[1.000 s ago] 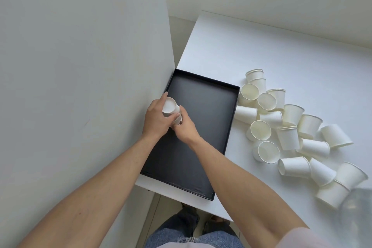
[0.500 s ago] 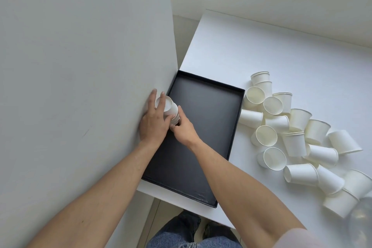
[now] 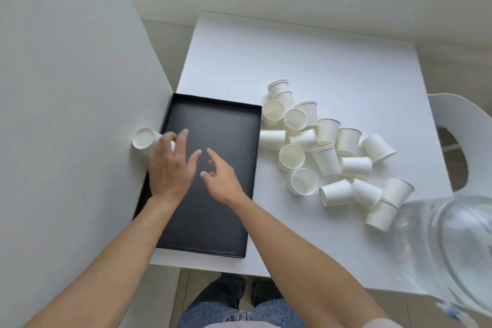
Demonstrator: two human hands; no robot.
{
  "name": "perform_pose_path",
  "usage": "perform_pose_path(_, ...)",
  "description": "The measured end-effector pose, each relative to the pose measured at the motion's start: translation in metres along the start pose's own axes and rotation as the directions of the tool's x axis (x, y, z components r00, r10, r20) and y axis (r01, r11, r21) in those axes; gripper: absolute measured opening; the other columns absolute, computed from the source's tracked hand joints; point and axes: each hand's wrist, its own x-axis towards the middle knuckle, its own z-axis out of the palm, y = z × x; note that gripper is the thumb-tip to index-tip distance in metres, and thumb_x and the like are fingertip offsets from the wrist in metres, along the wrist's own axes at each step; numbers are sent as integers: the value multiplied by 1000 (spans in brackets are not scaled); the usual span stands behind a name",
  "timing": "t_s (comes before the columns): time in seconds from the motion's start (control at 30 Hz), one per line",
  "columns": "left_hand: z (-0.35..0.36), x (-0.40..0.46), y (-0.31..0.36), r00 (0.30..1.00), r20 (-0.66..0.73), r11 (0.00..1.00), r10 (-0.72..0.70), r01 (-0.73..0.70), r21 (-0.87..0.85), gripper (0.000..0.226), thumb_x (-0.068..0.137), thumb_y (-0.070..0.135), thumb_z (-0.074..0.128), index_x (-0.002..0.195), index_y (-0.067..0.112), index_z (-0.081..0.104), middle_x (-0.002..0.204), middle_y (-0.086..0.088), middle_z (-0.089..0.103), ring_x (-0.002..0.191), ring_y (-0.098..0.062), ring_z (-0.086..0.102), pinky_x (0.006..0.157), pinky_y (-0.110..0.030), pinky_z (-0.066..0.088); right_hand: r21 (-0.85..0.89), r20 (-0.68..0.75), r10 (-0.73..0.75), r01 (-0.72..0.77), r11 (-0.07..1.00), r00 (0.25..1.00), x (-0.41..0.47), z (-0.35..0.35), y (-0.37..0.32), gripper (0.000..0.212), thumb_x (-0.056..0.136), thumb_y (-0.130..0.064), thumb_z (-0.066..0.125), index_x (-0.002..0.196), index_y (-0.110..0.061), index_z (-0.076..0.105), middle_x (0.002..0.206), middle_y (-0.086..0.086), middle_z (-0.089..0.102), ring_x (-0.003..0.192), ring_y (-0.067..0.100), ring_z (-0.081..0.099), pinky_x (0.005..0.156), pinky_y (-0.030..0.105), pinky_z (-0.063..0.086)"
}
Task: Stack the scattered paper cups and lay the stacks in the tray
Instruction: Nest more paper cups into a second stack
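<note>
The short cup stack (image 3: 145,140), gripped by both hands a second earlier, now lies released at the tray (image 3: 213,194) far-left edge; left hand (image 3: 170,165) and right hand (image 3: 221,181) are spread, empty. Scattered cups (image 3: 327,152) remain right.

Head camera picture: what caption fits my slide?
Short white paper cup stack laid in black rectangular tray; loose cups wait.

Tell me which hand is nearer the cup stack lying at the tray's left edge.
Left. The left hand rests against the cup stack, fingers over it. The right hand hovers open over the tray, farther right.
</note>
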Motion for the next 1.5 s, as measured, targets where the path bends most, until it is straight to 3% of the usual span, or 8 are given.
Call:
perform_pose_path(0.13,17,-19,66,975,152,971,160,-128,-200,41,79,17,78,116,5,67,108,-18,59,89,-38,59,75,-48,50,61,-326,-85,111,992,942,-37,-48,26,46,93,-4,55,138,-10,52,137,7,55,116,14,57,87,10,46)
perform_pose_path(0.3,42,-33,132,825,495,927,271,-86,-364,52,89,21,67,137,12,52,149,-8,40,118,-32,54,96,-43,46,-154,-632,-97,-2,988,769,-90,-106,71,33,91,-10,57,123,-18,60,107,-4,53,96,18,56,84,32,49)
perform_pose_path(0.5,68,-34,174,699,622,932,353,-205,-299,60,96,15,54,151,16,29,161,3,21,117,-33,53,87,-46,50,-375,-515,94,-322,869,852,-121,-139,115,46,94,-23,51,139,-30,43,127,7,49,116,30,54,86,40,50)
perform_pose_path(0.6,78,-28,184,660,648,922,381,-326,-209,61,94,3,50,150,12,29,154,-4,32,108,-35,55,84,-45,48,-430,-425,161,-355,830,891,-119,-144,126,46,98,-27,49,143,-31,41,136,11,44,128,30,48,90,39,46)
perform_pose_path(0.87,81,-31,184,786,548,958,287,-221,-186,13,95,0,47,94,2,60,98,-12,58,91,-31,53,65,-34,35,-407,-453,64,-271,872,889,-110,-156,129,19,98,-23,54,107,-9,63,106,12,60,100,33,59,78,40,46)
perform_pose_path(1.07,52,-36,183,940,311,884,141,22,-467,13,95,10,60,97,1,69,95,-11,65,87,-32,57,68,-36,44,-434,-473,-35,-198,879,880,-123,-152,136,23,95,-33,62,102,-12,60,107,5,63,97,31,59,72,37,44)
perform_pose_path(1.37,37,-46,178,859,400,747,320,31,-664,12,94,9,63,102,6,72,96,-2,65,86,-22,58,77,-38,51,-295,-529,-229,76,952,817,-116,-153,123,31,82,-24,78,94,-11,52,100,-1,59,87,20,54,68,24,37)
perform_pose_path(1.5,37,-44,175,822,467,734,326,91,-673,13,95,11,62,102,8,73,95,1,63,85,-20,56,77,-32,46,-151,-537,-161,94,984,828,-115,-150,120,43,78,-29,80,99,-20,43,100,-2,56,88,13,51,70,21,36)
